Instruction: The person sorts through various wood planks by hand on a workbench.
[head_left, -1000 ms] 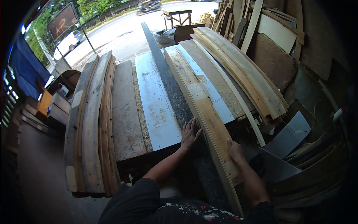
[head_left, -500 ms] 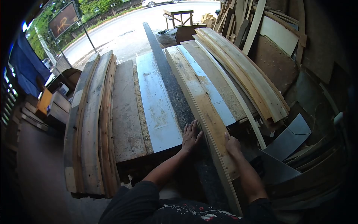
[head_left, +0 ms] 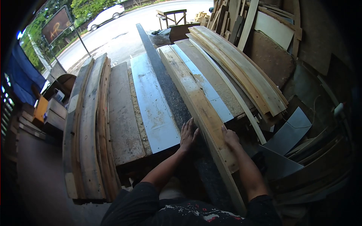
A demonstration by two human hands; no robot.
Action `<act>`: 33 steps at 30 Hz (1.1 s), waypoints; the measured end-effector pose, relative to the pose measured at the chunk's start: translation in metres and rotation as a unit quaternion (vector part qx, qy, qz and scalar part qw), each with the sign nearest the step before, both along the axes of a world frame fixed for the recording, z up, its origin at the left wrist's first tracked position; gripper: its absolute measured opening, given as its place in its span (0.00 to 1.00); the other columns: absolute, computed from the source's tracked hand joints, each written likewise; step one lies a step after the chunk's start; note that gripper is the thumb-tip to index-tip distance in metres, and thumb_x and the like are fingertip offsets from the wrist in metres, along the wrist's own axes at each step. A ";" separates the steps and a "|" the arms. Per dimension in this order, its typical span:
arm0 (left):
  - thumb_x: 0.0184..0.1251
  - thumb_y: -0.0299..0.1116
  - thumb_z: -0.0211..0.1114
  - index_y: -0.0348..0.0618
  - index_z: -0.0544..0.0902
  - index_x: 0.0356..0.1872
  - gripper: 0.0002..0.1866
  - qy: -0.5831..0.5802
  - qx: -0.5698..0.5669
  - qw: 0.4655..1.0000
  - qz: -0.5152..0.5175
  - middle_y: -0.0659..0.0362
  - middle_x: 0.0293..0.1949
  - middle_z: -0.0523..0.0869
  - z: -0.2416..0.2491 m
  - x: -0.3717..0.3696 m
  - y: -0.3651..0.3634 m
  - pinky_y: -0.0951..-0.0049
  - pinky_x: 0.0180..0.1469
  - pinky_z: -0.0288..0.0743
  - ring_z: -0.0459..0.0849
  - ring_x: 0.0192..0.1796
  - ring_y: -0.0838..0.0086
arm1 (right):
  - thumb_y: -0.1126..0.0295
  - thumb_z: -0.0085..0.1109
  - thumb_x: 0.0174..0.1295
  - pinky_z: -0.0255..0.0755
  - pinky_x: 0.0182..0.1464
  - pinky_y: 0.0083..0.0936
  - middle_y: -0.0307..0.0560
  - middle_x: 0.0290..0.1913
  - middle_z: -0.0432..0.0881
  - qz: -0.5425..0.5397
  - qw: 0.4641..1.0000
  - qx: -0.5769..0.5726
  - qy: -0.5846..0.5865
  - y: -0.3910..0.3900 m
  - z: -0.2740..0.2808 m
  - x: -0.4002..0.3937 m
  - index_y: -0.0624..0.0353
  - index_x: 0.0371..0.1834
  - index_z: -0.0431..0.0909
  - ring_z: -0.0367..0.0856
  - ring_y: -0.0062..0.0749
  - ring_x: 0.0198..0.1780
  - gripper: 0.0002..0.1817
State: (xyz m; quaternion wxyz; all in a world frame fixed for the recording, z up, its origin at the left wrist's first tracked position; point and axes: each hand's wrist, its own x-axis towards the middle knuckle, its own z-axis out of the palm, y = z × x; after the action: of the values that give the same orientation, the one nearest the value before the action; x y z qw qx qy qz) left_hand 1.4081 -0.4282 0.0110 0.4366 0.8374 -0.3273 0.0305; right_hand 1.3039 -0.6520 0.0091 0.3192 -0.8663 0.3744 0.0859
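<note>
A long wooden plank with a tall side face runs away from my body, beside a long dark speckled strip. My left hand lies with fingers outstretched over the dark strip, its fingertips close to the plank's left side. At the plank's right edge, my right hand is closed on the near part of the plank, partly hiding the wood there. Left of the dark strip lies a pale blue-white panel with stains and dust on it. Another pale panel shows to the right of the plank.
Stacked old boards lie at the left, and curved-looking lighter boards at the right. A thin strip projects near my right arm, above bent sheet metal. Scrap wood leans at the back right; a small table stands outside.
The view has shifted slightly, and the white car on the road has come further into sight. My right hand's raised thumb has lowered; both hands stay about the same place along the plank.
</note>
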 end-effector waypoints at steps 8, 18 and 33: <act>0.75 0.43 0.50 0.40 0.78 0.57 0.21 0.008 -0.169 0.985 -0.017 0.47 0.63 0.72 0.042 0.090 0.009 0.56 0.73 0.54 0.66 0.70 0.52 | 0.30 0.48 0.60 0.72 0.58 0.44 0.65 0.51 0.82 0.090 0.989 -0.113 0.040 -0.038 0.030 -0.089 0.65 0.54 0.79 0.79 0.56 0.56 0.43; 0.73 0.47 0.45 0.46 0.86 0.46 0.22 -0.124 0.454 0.841 -0.265 0.55 0.52 0.85 0.128 0.258 -0.100 0.31 0.71 0.40 0.76 0.63 0.59 | 0.52 0.55 0.69 0.77 0.25 0.31 0.53 0.30 0.84 -0.190 0.953 0.223 0.070 0.002 0.042 -0.159 0.64 0.53 0.75 0.84 0.37 0.24 0.24; 0.77 0.46 0.37 0.46 0.76 0.63 0.26 -0.045 0.653 0.684 -0.321 0.50 0.67 0.74 0.110 0.277 -0.147 0.33 0.72 0.41 0.69 0.71 0.54 | 0.69 0.54 0.70 0.74 0.16 0.29 0.50 0.23 0.80 -0.282 0.906 0.310 -0.063 0.019 0.031 -0.173 0.61 0.47 0.70 0.80 0.34 0.17 0.09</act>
State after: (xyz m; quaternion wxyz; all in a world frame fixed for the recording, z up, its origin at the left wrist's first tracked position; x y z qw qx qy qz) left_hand 1.6851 -0.5756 0.1212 -0.2529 0.7517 -0.5326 -0.2953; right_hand 1.1304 -0.6334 0.0405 0.6054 -0.5854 0.5370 0.0490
